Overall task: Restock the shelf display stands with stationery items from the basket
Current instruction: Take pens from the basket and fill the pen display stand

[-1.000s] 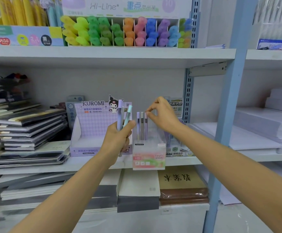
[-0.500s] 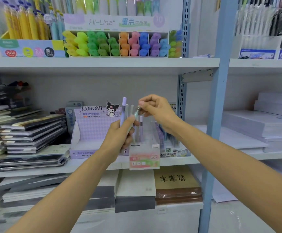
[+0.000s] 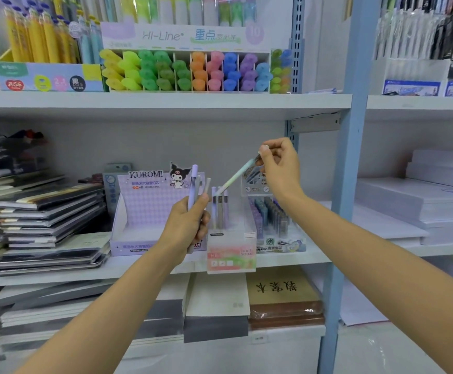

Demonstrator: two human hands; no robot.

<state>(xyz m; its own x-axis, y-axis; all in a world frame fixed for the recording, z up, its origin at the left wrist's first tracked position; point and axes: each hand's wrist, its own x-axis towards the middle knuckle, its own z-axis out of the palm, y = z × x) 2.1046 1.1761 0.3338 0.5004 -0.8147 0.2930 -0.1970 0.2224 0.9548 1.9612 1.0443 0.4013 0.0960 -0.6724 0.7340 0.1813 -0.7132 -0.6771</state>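
Head view: the right hand (image 3: 279,168) pinched the top end of a mint-green pen (image 3: 236,175), its long axis slanting down-left, tip just above the clear display stand (image 3: 232,255); the left hand (image 3: 190,225) gripped lilac and grey pens (image 3: 193,184) upright beside it.

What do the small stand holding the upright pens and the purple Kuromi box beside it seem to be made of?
The Fruit Soda stand looks like frosted, translucent plastic: the lower ends of the pens show hazily through its wall. The Kuromi box seems to be printed cardboard with a matte finish, judging by its folded side flap and flat backboard. Neither is certain by sight alone.
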